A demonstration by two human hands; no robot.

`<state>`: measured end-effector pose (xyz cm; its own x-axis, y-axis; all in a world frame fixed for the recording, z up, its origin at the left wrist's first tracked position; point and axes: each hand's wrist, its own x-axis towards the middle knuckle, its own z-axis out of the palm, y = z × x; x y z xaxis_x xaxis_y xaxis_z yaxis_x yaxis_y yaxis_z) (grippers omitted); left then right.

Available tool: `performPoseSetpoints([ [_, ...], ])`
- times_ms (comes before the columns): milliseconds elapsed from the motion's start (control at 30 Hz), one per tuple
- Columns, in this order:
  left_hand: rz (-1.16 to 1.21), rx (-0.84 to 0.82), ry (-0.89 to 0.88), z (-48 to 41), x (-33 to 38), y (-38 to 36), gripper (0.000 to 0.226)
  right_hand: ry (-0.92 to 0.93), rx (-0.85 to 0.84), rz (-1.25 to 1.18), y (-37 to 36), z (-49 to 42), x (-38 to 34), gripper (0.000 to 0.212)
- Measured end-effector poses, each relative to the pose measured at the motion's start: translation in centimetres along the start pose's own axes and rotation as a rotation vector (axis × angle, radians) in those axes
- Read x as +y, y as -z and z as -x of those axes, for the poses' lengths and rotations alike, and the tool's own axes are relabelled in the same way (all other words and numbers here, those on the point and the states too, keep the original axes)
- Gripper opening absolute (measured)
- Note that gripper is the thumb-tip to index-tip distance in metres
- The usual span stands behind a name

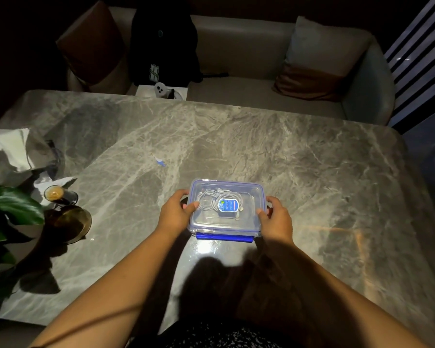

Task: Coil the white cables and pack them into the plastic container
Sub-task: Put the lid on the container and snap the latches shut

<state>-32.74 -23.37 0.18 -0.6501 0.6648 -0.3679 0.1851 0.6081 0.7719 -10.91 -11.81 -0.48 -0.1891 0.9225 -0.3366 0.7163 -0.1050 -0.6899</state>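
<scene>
Both my hands on the lidded plastic container (225,229), mid-table.
My left hand (176,213) grips the container's left end and my right hand (276,221) grips its right end, thumbs lying on the clear lid (249,218). It sits on the grey marble table (299,159), a blue clip (224,237) along its near side. The coiled white cables (210,199) lie inside, beside a blue oval label (227,205).

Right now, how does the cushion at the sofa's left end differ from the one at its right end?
The left cushion is mostly dark brown; the right cushion is pale grey with a brown band along its bottom. The left cushion stands tilted on a corner beside the black backpack; the right cushion sits flatter, well away from it. Both lean against the sofa back.
</scene>
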Motion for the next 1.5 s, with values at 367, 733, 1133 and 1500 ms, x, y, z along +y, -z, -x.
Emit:
performPoseSetpoints([
  [367, 0.259, -0.082, 0.302, -0.2, -0.6, -0.5, 0.030, -0.202, -0.055, -0.433, 0.2, -0.9, 0.8, 0.043],
  [733, 0.706, -0.228, 0.572, 6.3, -0.8, -5.0, 0.028, -0.308, -0.123, -0.642, -1.9, 0.2, 1.6, 0.045],
  [1133, 0.682, -0.462, 0.670, 10.1, 1.0, -10.4, 0.047, -0.271, -0.095, -0.519, -0.6, 1.3, 2.6, 0.045],
  [1500, 0.667, -0.504, 0.657, 9.8, -0.2, -9.1, 0.069, -0.227, -0.126, -0.432, -0.1, 0.5, 3.2, 0.033],
])
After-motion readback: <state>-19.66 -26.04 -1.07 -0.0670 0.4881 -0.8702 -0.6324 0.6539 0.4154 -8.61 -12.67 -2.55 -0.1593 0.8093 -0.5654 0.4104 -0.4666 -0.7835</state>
